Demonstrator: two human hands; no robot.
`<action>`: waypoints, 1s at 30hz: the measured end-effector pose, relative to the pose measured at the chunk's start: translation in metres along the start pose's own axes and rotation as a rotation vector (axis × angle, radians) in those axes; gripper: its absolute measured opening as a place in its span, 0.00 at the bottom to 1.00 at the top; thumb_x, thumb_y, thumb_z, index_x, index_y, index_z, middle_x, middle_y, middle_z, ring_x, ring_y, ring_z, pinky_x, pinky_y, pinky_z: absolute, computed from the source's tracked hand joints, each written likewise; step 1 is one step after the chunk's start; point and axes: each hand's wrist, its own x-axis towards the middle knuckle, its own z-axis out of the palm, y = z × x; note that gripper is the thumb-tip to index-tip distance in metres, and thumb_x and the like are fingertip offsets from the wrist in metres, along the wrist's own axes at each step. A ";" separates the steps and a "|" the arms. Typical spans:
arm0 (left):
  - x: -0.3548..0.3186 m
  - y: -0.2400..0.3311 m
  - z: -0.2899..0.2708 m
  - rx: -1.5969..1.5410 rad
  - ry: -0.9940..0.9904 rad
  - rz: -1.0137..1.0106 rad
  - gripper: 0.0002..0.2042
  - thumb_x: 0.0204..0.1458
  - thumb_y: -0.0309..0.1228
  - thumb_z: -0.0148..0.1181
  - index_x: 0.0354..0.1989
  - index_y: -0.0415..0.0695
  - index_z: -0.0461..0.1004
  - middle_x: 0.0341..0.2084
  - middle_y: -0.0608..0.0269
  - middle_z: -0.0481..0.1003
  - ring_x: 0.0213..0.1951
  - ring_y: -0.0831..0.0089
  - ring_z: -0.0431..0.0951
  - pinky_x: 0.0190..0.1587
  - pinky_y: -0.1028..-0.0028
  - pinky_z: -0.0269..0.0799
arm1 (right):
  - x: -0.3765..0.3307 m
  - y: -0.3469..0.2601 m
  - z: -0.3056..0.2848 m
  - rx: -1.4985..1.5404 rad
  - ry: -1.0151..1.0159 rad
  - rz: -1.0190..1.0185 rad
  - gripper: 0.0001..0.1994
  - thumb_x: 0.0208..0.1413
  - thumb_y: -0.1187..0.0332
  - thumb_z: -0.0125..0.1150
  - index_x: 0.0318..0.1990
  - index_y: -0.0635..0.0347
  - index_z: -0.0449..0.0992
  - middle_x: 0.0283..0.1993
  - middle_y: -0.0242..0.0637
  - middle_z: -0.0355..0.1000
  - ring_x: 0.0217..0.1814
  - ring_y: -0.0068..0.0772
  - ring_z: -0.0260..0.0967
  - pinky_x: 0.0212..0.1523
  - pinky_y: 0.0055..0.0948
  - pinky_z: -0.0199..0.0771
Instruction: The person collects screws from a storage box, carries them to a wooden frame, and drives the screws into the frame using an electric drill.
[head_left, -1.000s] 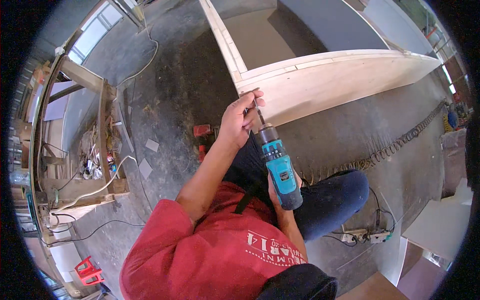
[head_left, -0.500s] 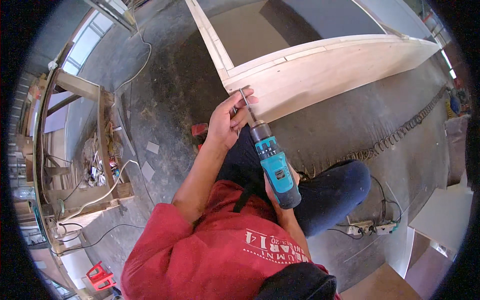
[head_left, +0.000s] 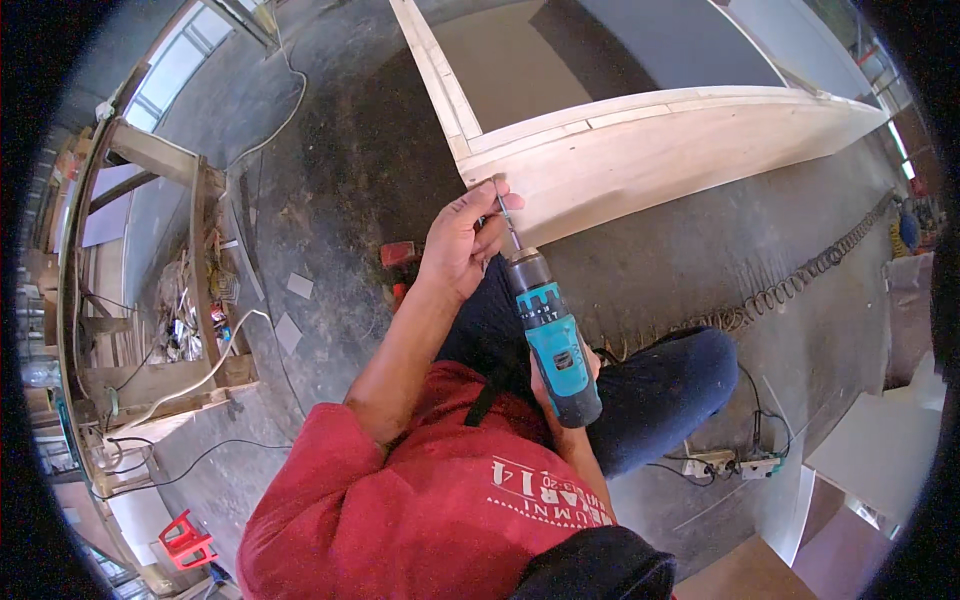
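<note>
My right hand grips a teal and black cordless drill, whose body hides most of the fingers. A thin driver bit points from its chuck toward the near left corner of a pale wooden frame. Thumb and fingers of my left hand close around a slim metal screw at the bit's front end, right by the frame's side face. Whether the screw's tip touches the wood is hidden by the fingers.
Beside my left forearm, a red tool lies on the concrete floor. A coiled air hose runs along the right, with power sockets nearer me. At the left stands a wooden rack; a red plastic stool is below it.
My left fingers have drawn closer together around the screw. The drill has tilted slightly more upright. The frame sits a little lower and further right in view.
</note>
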 end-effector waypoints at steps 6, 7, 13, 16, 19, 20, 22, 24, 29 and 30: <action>0.002 -0.005 -0.005 -0.013 -0.044 0.018 0.11 0.62 0.35 0.52 0.45 0.40 0.72 0.34 0.62 0.78 0.12 0.87 0.53 0.15 0.84 0.50 | 0.002 -0.010 -0.002 -0.116 0.044 -0.048 0.11 0.39 0.68 0.65 0.29 0.58 0.70 0.25 0.39 0.67 0.24 0.45 0.68 0.25 0.34 0.70; 0.002 -0.005 -0.005 -0.021 -0.063 0.025 0.11 0.62 0.35 0.52 0.45 0.40 0.72 0.34 0.62 0.78 0.12 0.87 0.53 0.15 0.84 0.50 | 0.000 -0.006 -0.001 -0.087 0.031 -0.031 0.10 0.39 0.69 0.65 0.29 0.58 0.70 0.24 0.38 0.67 0.24 0.45 0.68 0.25 0.34 0.70; -0.001 -0.003 -0.001 0.011 -0.018 0.014 0.12 0.63 0.36 0.52 0.46 0.40 0.72 0.32 0.64 0.77 0.12 0.87 0.53 0.15 0.85 0.50 | 0.002 -0.012 -0.005 -0.072 0.007 0.012 0.10 0.40 0.70 0.66 0.30 0.59 0.72 0.26 0.39 0.69 0.26 0.44 0.70 0.28 0.33 0.72; -0.001 -0.003 -0.003 0.009 -0.034 0.024 0.12 0.63 0.36 0.52 0.46 0.41 0.72 0.33 0.64 0.78 0.12 0.87 0.53 0.15 0.85 0.49 | -0.002 -0.005 -0.003 -0.096 -0.008 0.028 0.11 0.41 0.69 0.67 0.32 0.59 0.73 0.28 0.40 0.71 0.26 0.44 0.71 0.29 0.33 0.73; 0.000 -0.004 -0.004 0.026 -0.053 0.029 0.12 0.63 0.36 0.52 0.46 0.41 0.72 0.33 0.64 0.78 0.12 0.87 0.53 0.15 0.84 0.49 | 0.000 -0.006 -0.002 -0.095 0.017 -0.001 0.09 0.44 0.67 0.68 0.30 0.58 0.74 0.26 0.38 0.71 0.26 0.43 0.70 0.29 0.36 0.71; 0.001 -0.005 -0.005 0.026 -0.052 0.030 0.12 0.63 0.36 0.52 0.46 0.41 0.72 0.33 0.64 0.78 0.12 0.87 0.53 0.15 0.84 0.49 | 0.002 -0.010 -0.002 -0.069 0.031 -0.001 0.09 0.46 0.66 0.69 0.28 0.58 0.74 0.25 0.38 0.71 0.25 0.43 0.70 0.28 0.37 0.69; 0.001 -0.006 -0.007 0.037 -0.055 0.033 0.12 0.63 0.36 0.52 0.45 0.41 0.72 0.32 0.64 0.78 0.12 0.87 0.53 0.15 0.84 0.49 | 0.007 -0.022 -0.005 -0.069 0.037 -0.039 0.10 0.47 0.64 0.70 0.27 0.57 0.74 0.26 0.37 0.71 0.25 0.42 0.69 0.29 0.39 0.68; -0.003 -0.006 -0.006 0.051 -0.041 0.032 0.12 0.63 0.36 0.52 0.45 0.41 0.73 0.32 0.64 0.78 0.12 0.87 0.53 0.15 0.84 0.49 | 0.010 -0.026 -0.007 -0.096 0.031 -0.079 0.10 0.47 0.64 0.70 0.27 0.56 0.74 0.27 0.36 0.72 0.26 0.42 0.70 0.31 0.38 0.68; -0.004 -0.006 -0.002 0.057 -0.031 0.062 0.12 0.62 0.36 0.53 0.43 0.40 0.74 0.32 0.63 0.78 0.12 0.87 0.53 0.15 0.84 0.50 | 0.005 -0.021 -0.004 -0.100 0.057 -0.054 0.11 0.46 0.62 0.72 0.28 0.55 0.75 0.28 0.34 0.72 0.28 0.41 0.70 0.33 0.38 0.68; -0.003 -0.007 -0.003 0.060 -0.036 0.064 0.12 0.62 0.36 0.53 0.44 0.40 0.73 0.32 0.63 0.78 0.12 0.87 0.53 0.15 0.84 0.50 | 0.003 -0.020 -0.003 -0.101 0.070 -0.047 0.11 0.46 0.62 0.72 0.29 0.55 0.75 0.28 0.34 0.72 0.28 0.41 0.69 0.33 0.38 0.68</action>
